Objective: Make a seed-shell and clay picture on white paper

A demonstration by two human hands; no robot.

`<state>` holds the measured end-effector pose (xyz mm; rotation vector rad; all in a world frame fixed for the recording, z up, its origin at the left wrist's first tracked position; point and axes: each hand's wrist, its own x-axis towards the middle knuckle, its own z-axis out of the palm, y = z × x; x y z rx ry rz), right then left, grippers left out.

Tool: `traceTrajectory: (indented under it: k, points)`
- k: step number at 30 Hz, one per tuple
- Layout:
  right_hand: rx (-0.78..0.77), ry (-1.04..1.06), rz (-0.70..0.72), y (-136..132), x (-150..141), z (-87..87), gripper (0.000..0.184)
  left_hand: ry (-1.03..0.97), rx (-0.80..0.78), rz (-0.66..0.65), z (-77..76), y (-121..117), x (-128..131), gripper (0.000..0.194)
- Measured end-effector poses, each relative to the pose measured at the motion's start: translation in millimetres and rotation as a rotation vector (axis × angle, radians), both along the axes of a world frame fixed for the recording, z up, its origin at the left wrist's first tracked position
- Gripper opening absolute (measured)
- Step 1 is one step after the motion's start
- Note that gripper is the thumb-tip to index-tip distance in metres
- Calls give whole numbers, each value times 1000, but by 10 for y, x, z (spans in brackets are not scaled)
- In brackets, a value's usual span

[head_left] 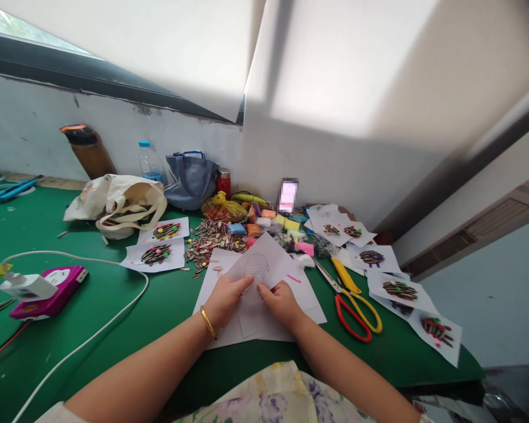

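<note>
My left hand (226,301), with a gold bangle on its wrist, pinches the near edge of a white sheet (264,264) that bears a faint round printed outline. My right hand (281,302) grips the same sheet just to the right, fingers curled over its edge. The sheet is tilted up off more white sheets (308,302) lying on the green table (114,305). Behind the sheet lies a heap of striped sunflower seeds (211,239).
Yellow and red scissors (355,302) lie right of my hands. Finished seed pictures (156,254) sit left and along the right edge (400,289). Clay blocks (264,222), cloth bags (119,202), bottles (88,151) line the wall. A pink device (48,291) with a white cable lies at the left.
</note>
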<state>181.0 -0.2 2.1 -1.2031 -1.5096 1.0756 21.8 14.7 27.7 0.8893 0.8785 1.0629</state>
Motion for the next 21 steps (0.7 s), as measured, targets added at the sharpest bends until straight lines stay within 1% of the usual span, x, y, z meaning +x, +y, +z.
traceTrajectory:
  k: [6,10,12,15,17,19,21]
  points:
    - [-14,3,-25,10,-4,-20,34,54,26,-16,-31,2,-13,52]
    - [26,73,10,0,-19,-5,35,31,43,-52,-53,6,-12,53]
    - [24,80,10,-1,-24,8,33,61,38,-47,-61,11,-12,52]
    - [-20,38,-52,12,-18,21,30,121,12,-9,-86,32,-14,48]
    - [-53,14,-102,26,-5,22,31,124,-20,10,-110,49,-14,45]
    - [-72,18,-129,38,9,19,34,136,-28,-3,-129,62,-10,44]
    - [-84,32,-135,46,18,15,35,183,1,-33,-136,65,-2,43]
